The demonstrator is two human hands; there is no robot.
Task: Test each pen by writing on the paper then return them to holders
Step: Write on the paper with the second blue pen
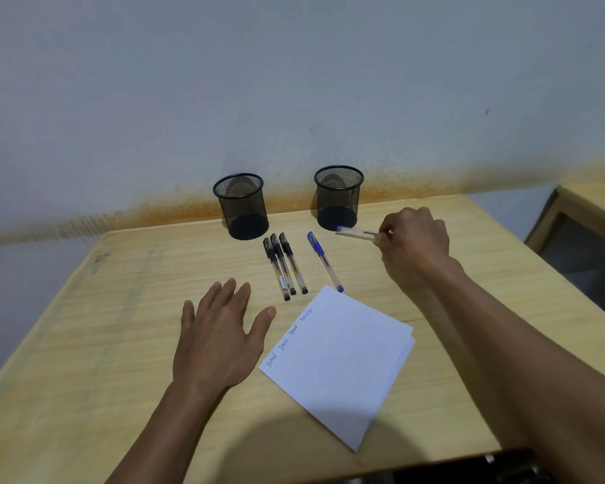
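One blue pen (355,233) is pinched in your right-hand fingers (381,237), lying nearly level, its cap pointing left at the right holder (338,197) just beside it (your nearer hand). Your left hand (217,340) rests open and flat on the desk (84,326) beside the paper (343,365).

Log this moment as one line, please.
right hand: holds blue pen | left hand: open, empty | both holders: empty | paper: written
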